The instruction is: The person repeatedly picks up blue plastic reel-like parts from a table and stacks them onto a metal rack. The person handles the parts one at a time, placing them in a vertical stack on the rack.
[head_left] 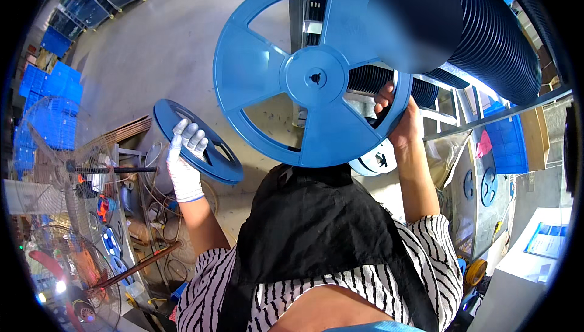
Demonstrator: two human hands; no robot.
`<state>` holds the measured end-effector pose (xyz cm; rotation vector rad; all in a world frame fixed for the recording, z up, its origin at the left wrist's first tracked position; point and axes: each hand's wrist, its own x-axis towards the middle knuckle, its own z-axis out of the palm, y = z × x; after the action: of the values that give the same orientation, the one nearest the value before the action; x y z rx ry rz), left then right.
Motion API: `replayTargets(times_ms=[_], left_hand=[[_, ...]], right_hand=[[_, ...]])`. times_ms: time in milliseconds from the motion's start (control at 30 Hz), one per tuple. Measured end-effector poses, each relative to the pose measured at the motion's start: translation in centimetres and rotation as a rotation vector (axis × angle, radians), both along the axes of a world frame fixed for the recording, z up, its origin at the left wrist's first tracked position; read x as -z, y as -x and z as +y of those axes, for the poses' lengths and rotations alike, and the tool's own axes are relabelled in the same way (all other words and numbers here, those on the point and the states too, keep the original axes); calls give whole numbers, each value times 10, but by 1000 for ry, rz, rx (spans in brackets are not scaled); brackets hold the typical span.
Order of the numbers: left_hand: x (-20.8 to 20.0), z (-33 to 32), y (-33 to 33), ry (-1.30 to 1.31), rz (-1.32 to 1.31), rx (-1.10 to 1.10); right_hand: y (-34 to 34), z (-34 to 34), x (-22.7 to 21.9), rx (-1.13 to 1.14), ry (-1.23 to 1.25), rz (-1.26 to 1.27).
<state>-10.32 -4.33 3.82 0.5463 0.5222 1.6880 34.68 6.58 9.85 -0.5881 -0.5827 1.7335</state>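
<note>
A large blue plastic reel [325,116] with wedge-shaped openings and a round hub is held up in front of my chest. My right hand [398,116], bare, grips its right rim, with fingers through an opening. Out to the left, my left hand [187,149] wears a white glove with greyish fingertips. It is closed on the rim of a second blue reel [222,167], which is tilted and seen nearly edge-on. This one looks smaller, and the two reels are apart.
Rows of black discs [496,40] fill a metal rack [505,116] at the upper right. Stacked blue crates [58,88] stand far left, with a large fan [70,167] nearer. A white cabinet [517,277] is at lower right, and wheeled blue carts [91,0] are at the back left.
</note>
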Motion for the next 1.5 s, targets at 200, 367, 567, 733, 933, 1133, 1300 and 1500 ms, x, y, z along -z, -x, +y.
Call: replayTargets(times_ms=[200, 367, 567, 733, 933, 1133, 1300, 1500], left_hand=[[4, 4, 1, 78, 45, 33], [13, 4, 5, 156, 74, 33], [27, 6, 13, 138, 28, 64], [32, 11, 16, 129, 21, 80], [43, 14, 27, 115, -20, 110], [46, 19, 32, 72, 10, 165], [38, 18, 27, 137, 17, 175], [43, 24, 40, 214, 78, 213]], right_hand=[[-23, 5, 4, -49, -109, 110], [-43, 0, -1, 42, -113, 110], [-62, -6, -14, 89, -201, 200], [-69, -10, -21, 140, -229, 229], [-73, -17, -22, 190, -274, 248], [-69, -25, -20, 271, -246, 205], [-66, -41, -8, 315, -178, 287], [-34, -69, 12, 327, -20, 466]])
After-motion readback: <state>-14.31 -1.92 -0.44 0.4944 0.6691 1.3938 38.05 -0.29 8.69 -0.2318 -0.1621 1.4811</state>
